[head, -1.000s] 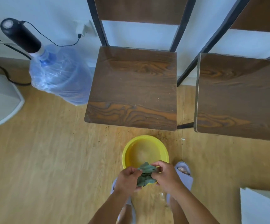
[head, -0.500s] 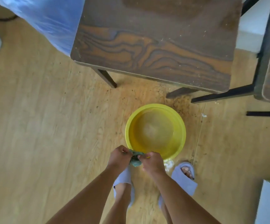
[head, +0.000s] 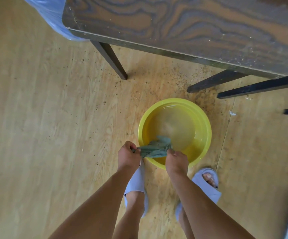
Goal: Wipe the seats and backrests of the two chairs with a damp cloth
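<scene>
Slippers [head: 207, 185] sit nearest on the floor [head: 36, 118]. Beyond them the left hand [head: 128, 155] and right hand [head: 176, 161] are both closed on the ends of a green cloth [head: 154, 149], stretched between them over the near rim of a yellow basin [head: 203, 118] of water. Farther off stands a chair [head: 183, 26], its seat speckled with crumbs.
</scene>
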